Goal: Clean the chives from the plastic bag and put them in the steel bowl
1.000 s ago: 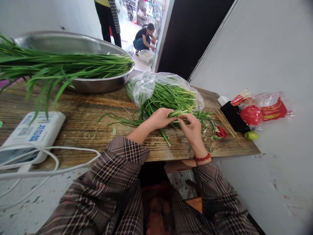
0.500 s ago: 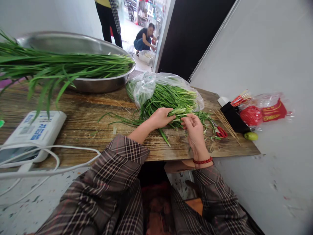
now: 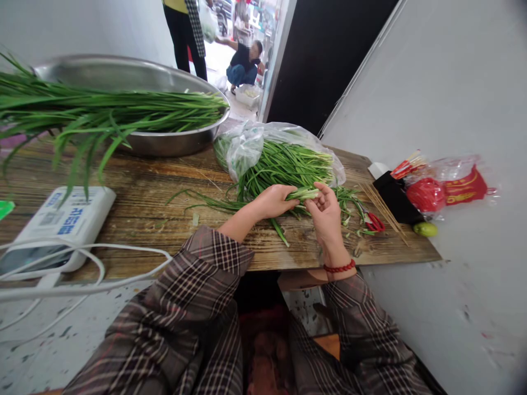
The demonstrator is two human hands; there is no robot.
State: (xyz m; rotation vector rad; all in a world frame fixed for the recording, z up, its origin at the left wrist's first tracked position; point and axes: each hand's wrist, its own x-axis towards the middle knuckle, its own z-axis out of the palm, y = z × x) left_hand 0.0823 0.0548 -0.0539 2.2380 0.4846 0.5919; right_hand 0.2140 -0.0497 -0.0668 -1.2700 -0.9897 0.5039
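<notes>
Left hand [image 3: 272, 201] grips a bunch of green stalks [image 3: 303, 194] over the table [image 3: 230, 247], nearer its right end; right hand [image 3: 328, 216] pinches the pale ends. Step in hand: apparently cleaning ends. Next move calls for steady left grip, light right-hand pull.

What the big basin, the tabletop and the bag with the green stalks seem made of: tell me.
Basin: metal, probably stainless steel; smooth grey sheen.
Tabletop: wood or a wood-look surface, worn finish; brown grain streaks show.
Bag: thin plastic, likely; glossy, crinkled, with stalks showing through.
</notes>
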